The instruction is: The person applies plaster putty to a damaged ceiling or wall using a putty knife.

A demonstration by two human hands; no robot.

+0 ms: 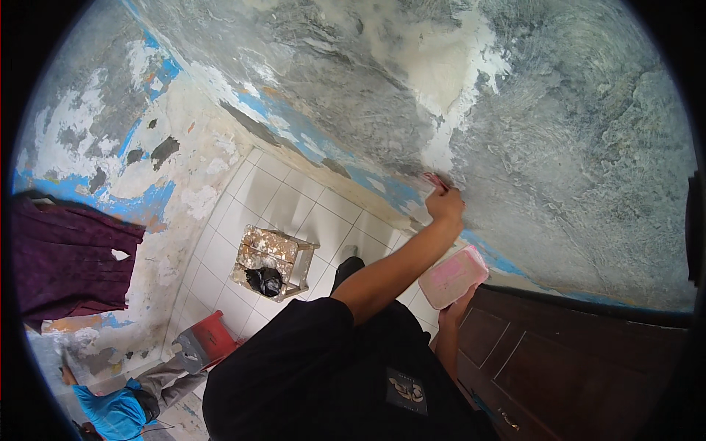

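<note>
Both gripping: left hand (446,206) closed on reddish tool (435,179), pointing up-left at wall (588,162); right hand (457,309) holds pink tray (479,264), long axis lower-left to upper-right.

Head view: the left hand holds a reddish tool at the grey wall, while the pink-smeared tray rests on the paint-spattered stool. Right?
No: the pink-smeared tray is not on the paint-spattered stool but in the right hand, as the head view shows. The left hand does hold a reddish tool at the grey wall.
</note>
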